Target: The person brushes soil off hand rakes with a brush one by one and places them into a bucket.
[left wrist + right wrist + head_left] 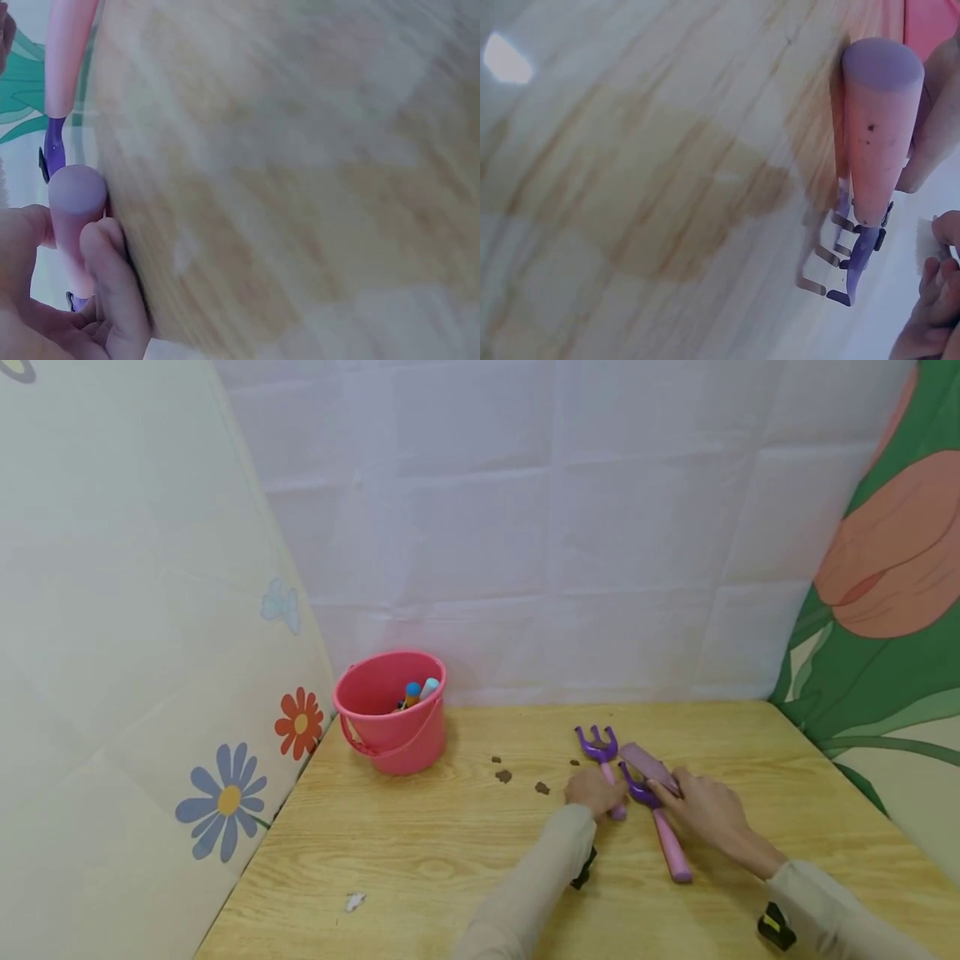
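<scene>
In the head view my left hand [594, 792] is at the pink handle of one small hand rake [597, 747] with purple tines. The left wrist view shows my thumb and fingers pinching that handle [73, 232]. My right hand [708, 808] holds a flat, mauve, strip-like piece [647, 765] whose kind I cannot tell. That piece lies partly over the tines of a second hand rake [672, 847], which rests on the table with its pink handle toward me. Dark specks mark this handle [881, 135] in the right wrist view.
A pink bucket [397, 739] with several items in it, one blue-tipped, stands at the back left. Several brown crumbs [504, 776] lie on the wooden table [420, 852]. Near its front left is a white scrap [355, 902]. Fabric walls [480, 527] border the table.
</scene>
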A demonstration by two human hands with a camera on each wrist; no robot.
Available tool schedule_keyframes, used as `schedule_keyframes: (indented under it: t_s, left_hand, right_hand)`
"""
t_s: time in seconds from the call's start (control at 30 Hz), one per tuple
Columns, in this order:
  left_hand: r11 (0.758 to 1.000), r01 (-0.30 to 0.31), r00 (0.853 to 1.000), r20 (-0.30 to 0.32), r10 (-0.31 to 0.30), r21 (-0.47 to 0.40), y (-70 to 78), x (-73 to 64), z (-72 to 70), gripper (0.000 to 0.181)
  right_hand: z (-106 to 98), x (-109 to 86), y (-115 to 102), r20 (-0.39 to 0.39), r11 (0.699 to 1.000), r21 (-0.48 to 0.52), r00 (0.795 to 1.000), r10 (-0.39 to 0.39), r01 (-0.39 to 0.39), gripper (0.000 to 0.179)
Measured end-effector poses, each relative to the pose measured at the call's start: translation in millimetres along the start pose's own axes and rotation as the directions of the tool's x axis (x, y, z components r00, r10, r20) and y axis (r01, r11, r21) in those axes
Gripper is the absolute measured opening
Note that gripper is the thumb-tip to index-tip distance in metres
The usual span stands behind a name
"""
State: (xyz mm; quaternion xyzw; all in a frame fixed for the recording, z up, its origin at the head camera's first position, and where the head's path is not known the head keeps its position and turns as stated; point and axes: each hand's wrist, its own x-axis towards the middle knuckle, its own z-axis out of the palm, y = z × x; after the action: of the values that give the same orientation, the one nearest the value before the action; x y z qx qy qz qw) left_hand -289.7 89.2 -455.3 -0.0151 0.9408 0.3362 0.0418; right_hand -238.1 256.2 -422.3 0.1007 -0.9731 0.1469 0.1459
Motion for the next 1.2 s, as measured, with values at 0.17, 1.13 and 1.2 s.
schedule_keyframes:
  t_s: [0.17, 1.13, 1.2]
  left_hand:
    - [0.998, 0.001, 1.0, 0.004, -0.001, -0.069, -1.1, -4.7, -3.2, 0.048]
    - [0.99, -0.144, 0.989, 0.023, 0.144, 0.006, -18.5, 6.0, -23.5, 0.044]
    - [0.99, -0.138, 0.99, 0.021, 0.138, -0.024, -23.5, 5.2, -24.4, 0.043]
  right_hand:
    - [3.4, -1.4, -1.5, 0.004, 1.0, 0.001, 1.0, -0.009, 0.009, 0.043]
    - [0.8, 0.1, -8.0, 0.04, 1.0, -0.004, 0.999, 0.008, -0.008, 0.039]
    - [0.5, -0.1, -8.7, 0.05, 1.0, -0.003, 0.999, 0.014, -0.014, 0.038]
